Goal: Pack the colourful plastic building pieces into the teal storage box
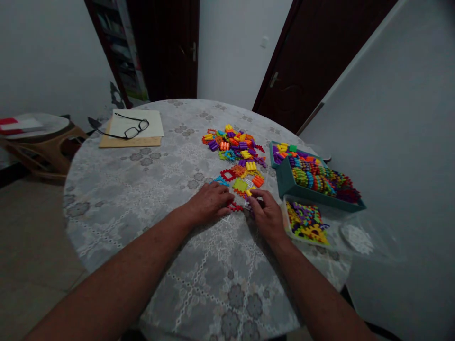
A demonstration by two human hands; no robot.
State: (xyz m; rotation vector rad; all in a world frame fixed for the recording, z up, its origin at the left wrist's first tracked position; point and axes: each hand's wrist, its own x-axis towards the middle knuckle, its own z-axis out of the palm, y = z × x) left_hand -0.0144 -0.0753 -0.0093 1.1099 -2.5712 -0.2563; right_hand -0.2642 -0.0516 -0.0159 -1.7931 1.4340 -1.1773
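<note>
My left hand rests low over the table, its fingers curled, with the thumb and fingertips at a red toothed plastic piece. Facing it, my right hand has thumb and fingers drawn together beside a yellow connector; what lies between those fingertips is too small to make out. Just beyond both hands is a loose cluster: a lime green square piece, a dark red ring-shaped piece, an orange connector and a blue piece partly behind my left hand.
A mixed pile of building pieces lies farther back. At right stand a teal box of sorted pieces, its teal lid and a clear tub. Glasses lie on papers at far left. The round table has a patterned cloth.
</note>
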